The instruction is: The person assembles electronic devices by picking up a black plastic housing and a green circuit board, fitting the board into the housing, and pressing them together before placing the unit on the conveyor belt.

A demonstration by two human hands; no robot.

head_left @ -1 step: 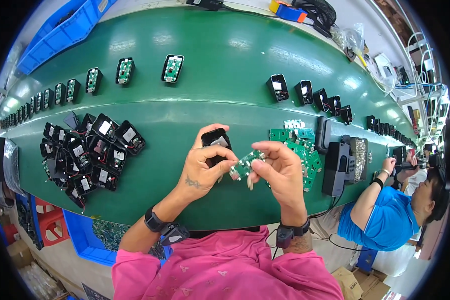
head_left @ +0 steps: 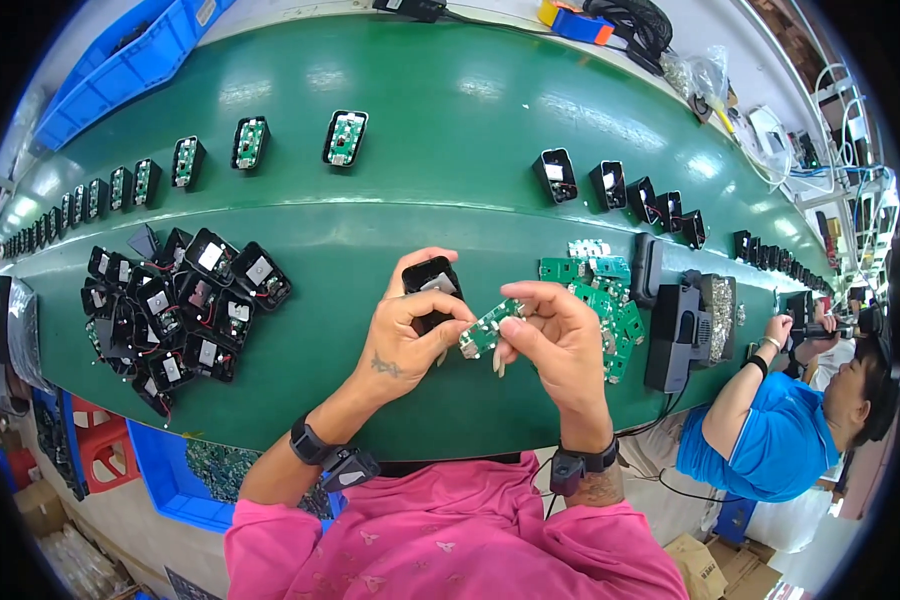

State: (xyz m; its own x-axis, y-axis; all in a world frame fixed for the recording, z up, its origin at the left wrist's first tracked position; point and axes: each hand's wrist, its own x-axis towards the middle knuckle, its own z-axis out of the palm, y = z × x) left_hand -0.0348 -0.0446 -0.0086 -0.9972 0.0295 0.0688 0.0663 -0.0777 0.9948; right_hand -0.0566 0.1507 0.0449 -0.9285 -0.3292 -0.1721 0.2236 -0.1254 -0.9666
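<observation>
My left hand (head_left: 402,325) is closed around a small black plastic housing (head_left: 430,275), which has a pale rectangular part inside. Between the thumb and fingers of my right hand (head_left: 555,335) is a green circuit board (head_left: 488,330), tilted, with its lower left end against my left fingertips. The board is beside the housing, partly in front of it, and not inside it. To the right of my right hand lies a loose pile of green circuit boards (head_left: 605,300). A heap of black housings (head_left: 175,300) with pale parts and thin wires sits on the left.
Housings with boards (head_left: 345,138) form a row toward the far left; more open housings (head_left: 555,175) line the far right. A black device (head_left: 670,340) and a tray of small metal parts (head_left: 718,315) stand on the right. A co-worker in blue (head_left: 765,430) sits beyond them.
</observation>
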